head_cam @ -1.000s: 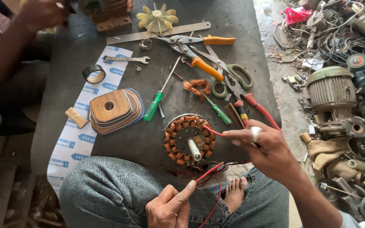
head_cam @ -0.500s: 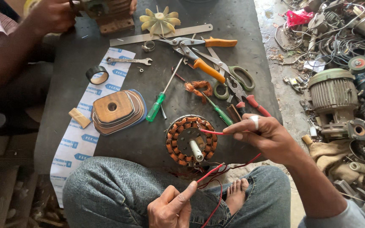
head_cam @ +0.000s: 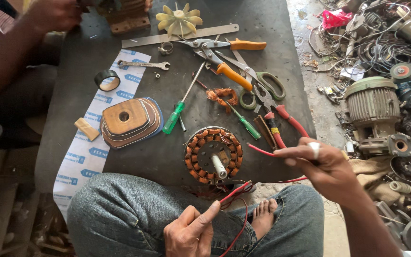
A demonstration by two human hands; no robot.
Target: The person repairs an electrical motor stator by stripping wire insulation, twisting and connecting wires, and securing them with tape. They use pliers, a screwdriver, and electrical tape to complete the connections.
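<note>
The person's left hand (head_cam: 189,233) pinches red leads (head_cam: 234,194) near the knee while the right hand (head_cam: 320,164) grips another red wire (head_cam: 262,151) – both beside the wound stator (head_cam: 213,153) – so a hard tug could snap a thin connection.

A dark grey flat counter (head_cam: 167,157) was covered with a round copper-wound stator (head_cam: 213,154), a green-handled screwdriver (head_cam: 174,116), a black tape roll (head_cam: 107,80), a stacked brown wooden former (head_cam: 128,121), orange-handled pliers (head_cam: 229,71) and a cream plastic fan (head_cam: 179,15).
</note>
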